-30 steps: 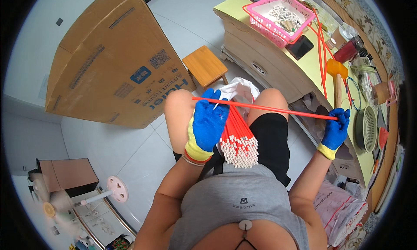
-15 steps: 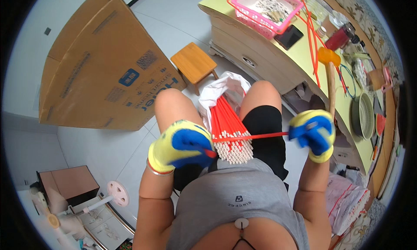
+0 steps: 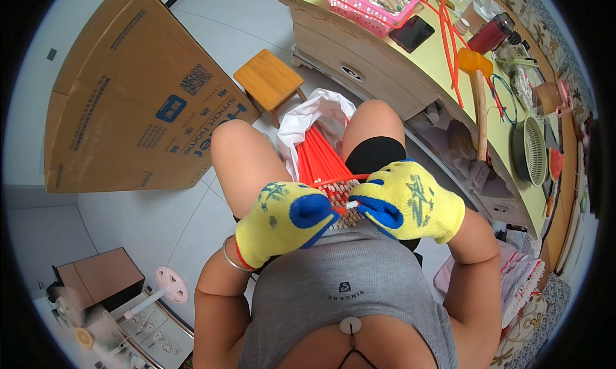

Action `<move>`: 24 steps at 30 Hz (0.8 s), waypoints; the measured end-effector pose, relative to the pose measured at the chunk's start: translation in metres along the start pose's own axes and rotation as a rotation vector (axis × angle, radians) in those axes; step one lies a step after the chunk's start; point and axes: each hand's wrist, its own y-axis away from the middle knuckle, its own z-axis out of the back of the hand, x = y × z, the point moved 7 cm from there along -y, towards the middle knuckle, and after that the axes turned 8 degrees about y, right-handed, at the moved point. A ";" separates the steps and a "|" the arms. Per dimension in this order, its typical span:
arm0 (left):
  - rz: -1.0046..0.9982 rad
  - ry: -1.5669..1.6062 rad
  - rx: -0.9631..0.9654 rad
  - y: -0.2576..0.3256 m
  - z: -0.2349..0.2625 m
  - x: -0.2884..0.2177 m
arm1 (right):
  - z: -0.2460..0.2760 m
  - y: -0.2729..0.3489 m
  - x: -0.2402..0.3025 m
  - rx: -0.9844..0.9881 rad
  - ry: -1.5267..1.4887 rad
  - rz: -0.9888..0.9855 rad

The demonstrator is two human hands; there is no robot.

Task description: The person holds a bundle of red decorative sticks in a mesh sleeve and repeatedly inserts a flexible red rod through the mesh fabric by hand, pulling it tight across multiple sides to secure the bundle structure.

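My left hand [image 3: 289, 216], in a yellow and blue work glove, pinches one end of a thin red tube [image 3: 340, 178]. Close against it, my right hand [image 3: 410, 202], gloved alike, is closed on a small white end piece [image 3: 351, 205] that meets the red end between my fingertips. The tube loops across behind both hands. Between my thighs stands a bundle of red tubes [image 3: 316, 152] with white tips toward me, in a white bag [image 3: 330, 102]. My gloves hide part of those tips and the exact join.
A large cardboard box [image 3: 122, 112] and a wooden stool [image 3: 268, 77] stand ahead. To the right, the table holds a pink basket [image 3: 359, 13] of small white pieces, a phone [image 3: 412, 33], a mallet [image 3: 481, 112] overhanging the edge, and a green basket [image 3: 532, 152].
My right hand has come left and inward from the table side to meet my left hand. The tube, stretched straight before, now curves, and a white piece shows between my fingers.
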 end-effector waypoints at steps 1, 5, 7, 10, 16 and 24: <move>0.038 0.016 -0.019 0.001 0.002 0.003 | 0.001 0.002 -0.002 -0.009 -0.014 -0.029; 0.034 -0.006 -0.011 -0.002 0.001 0.002 | -0.002 0.003 -0.003 0.040 -0.005 -0.079; 0.027 -0.031 0.009 -0.005 0.002 0.000 | -0.003 0.002 -0.002 0.079 0.009 -0.078; 0.038 -0.071 0.040 -0.005 -0.002 -0.001 | -0.008 0.001 -0.002 0.145 0.065 -0.048; -0.017 -0.120 0.016 -0.002 -0.010 -0.002 | -0.024 0.011 0.000 0.101 0.137 0.112; 0.052 -0.136 0.181 0.005 -0.019 0.012 | -0.053 0.017 -0.011 0.146 0.048 0.210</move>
